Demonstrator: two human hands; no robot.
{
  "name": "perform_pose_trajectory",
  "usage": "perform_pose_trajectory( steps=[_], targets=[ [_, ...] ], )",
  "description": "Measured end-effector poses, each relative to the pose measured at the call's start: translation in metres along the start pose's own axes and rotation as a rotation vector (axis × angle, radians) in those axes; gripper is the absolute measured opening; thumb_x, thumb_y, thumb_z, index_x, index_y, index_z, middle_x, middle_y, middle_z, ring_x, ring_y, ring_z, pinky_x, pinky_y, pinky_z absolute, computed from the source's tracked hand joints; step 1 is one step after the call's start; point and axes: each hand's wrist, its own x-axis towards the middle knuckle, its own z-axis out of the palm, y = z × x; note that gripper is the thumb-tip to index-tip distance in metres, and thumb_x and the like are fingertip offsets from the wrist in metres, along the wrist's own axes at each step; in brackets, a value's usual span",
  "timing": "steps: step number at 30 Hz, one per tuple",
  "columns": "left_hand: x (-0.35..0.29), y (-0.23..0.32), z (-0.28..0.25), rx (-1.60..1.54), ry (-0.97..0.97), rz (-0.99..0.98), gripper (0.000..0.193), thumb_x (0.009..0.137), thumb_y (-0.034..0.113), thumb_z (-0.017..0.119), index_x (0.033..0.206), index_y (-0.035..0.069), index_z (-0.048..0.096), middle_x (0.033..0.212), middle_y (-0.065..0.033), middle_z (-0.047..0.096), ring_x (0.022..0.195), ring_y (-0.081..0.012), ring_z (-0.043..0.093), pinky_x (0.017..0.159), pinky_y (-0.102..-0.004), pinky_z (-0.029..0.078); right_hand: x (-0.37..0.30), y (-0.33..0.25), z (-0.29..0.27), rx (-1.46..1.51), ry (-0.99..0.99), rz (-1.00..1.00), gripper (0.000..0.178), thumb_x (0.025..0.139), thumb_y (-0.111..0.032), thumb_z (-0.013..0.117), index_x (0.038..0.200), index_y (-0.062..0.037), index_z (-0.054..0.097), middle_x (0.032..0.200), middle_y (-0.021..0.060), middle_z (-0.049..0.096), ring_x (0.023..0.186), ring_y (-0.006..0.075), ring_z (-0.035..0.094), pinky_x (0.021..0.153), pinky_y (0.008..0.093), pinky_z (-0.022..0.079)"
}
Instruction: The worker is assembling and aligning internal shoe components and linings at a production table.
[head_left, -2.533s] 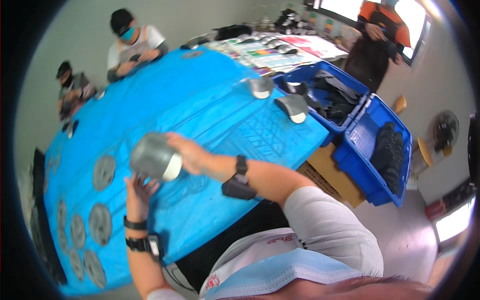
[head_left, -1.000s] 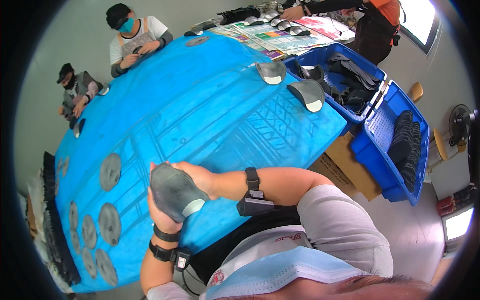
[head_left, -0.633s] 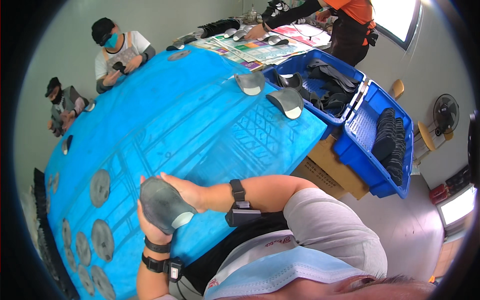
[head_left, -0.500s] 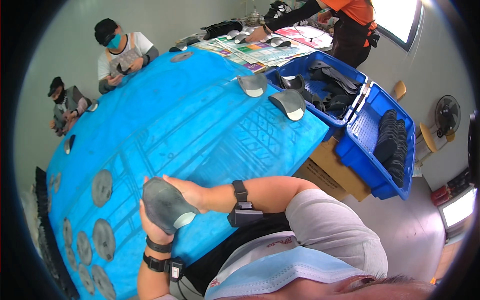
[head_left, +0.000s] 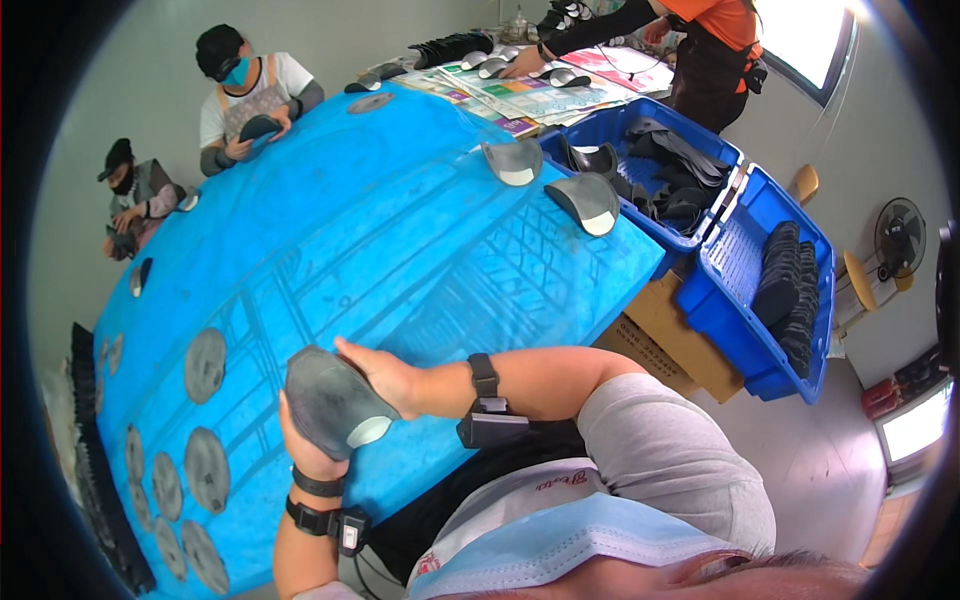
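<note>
Both my hands hold a dark grey, curved pad (head_left: 328,398) with a pale patch at its near end, above the table's near side. My left hand (head_left: 312,452) grips it from the left and below, fingers partly hidden under it. My right hand (head_left: 385,380) is closed on its right edge, the thumb up along the far side. Two similar curved pads, a grey one (head_left: 512,162) and a darker one (head_left: 585,203), lie with pale patches at the table's far right corner. Several flat grey ovals (head_left: 207,470) rest on the blue tabletop (head_left: 400,250) at left.
Blue crates (head_left: 765,300) on cardboard boxes (head_left: 655,345) stand at the table's right, holding dark pieces. Two people (head_left: 250,100) work at the far left edge; another person in orange (head_left: 710,60) reaches over a paper-covered table. A fan (head_left: 900,238) stands far right.
The pad stays in both my hands, turned slightly, and my right fingers have shifted along its far edge. At the far left, the people have moved the pieces in their hands.
</note>
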Motion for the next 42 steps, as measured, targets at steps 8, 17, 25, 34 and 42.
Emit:
perform_pose_trajectory(
  steps=[8, 17, 25, 34, 42],
  targets=[
    [0.011, 0.0, -0.001, 0.135, 0.126, 0.105, 0.058, 0.086, 0.048, 0.024, 0.123, 0.004, 0.033, 0.123, -0.011, 0.038, 0.111, -0.0236, 0.039, 0.094, -0.0358, 0.031, 0.012, -0.004, -0.009, -0.03, 0.266, -0.109, 0.063, 0.086, -0.052, 0.021, 0.127, -0.005, 0.028, 0.124, 0.0108, 0.037, 0.113, 0.0194, 0.037, 0.094, 0.0335, 0.031],
    [0.023, 0.027, -0.021, 0.537, 0.236, 0.151, 0.063, 0.086, 0.048, 0.026, 0.132, 0.007, 0.014, 0.135, -0.0138, 0.016, 0.124, -0.0257, 0.017, 0.1, -0.0383, 0.017, 0.016, -0.018, -0.015, -0.15, 0.524, -0.152, 0.066, 0.084, -0.052, 0.028, 0.132, -0.0091, 0.015, 0.133, 0.0131, 0.024, 0.12, 0.0256, 0.026, 0.099, 0.038, 0.019],
    [0.008, 0.132, -0.159, 2.182, 0.903, 0.259, 0.052, 0.078, 0.037, 0.05, 0.124, 0.015, 0.036, 0.131, -0.0156, 0.027, 0.122, -0.0366, 0.019, 0.095, -0.0504, 0.02, 0.023, -0.039, -0.048, -0.311, 0.491, -0.321, 0.053, 0.085, -0.043, 0.034, 0.128, -0.0128, 0.026, 0.128, 0.011, 0.033, 0.113, 0.0243, 0.035, 0.094, 0.037, 0.026],
    [-0.003, 0.135, -0.147, 2.149, 1.009, -0.122, 0.058, 0.071, 0.04, 0.057, 0.12, 0.014, 0.04, 0.128, -0.0115, 0.034, 0.12, -0.0299, 0.027, 0.095, -0.0471, 0.023, 0.013, -0.069, -0.06, -0.292, 0.576, -0.392, 0.053, 0.087, -0.041, 0.034, 0.126, -0.0056, 0.028, 0.122, 0.0148, 0.04, 0.107, 0.0263, 0.041, 0.09, 0.0358, 0.032],
    [-0.007, 0.135, -0.148, 2.022, 0.942, -0.01, 0.048, 0.07, 0.033, 0.059, 0.11, 0.009, 0.05, 0.113, -0.014, 0.048, 0.103, -0.0311, 0.045, 0.086, -0.0392, 0.036, 0.013, -0.067, -0.059, -0.318, 0.556, -0.345, 0.052, 0.087, -0.039, 0.033, 0.126, -0.0053, 0.027, 0.12, 0.0153, 0.041, 0.106, 0.0263, 0.041, 0.089, 0.0355, 0.033]
  ],
)
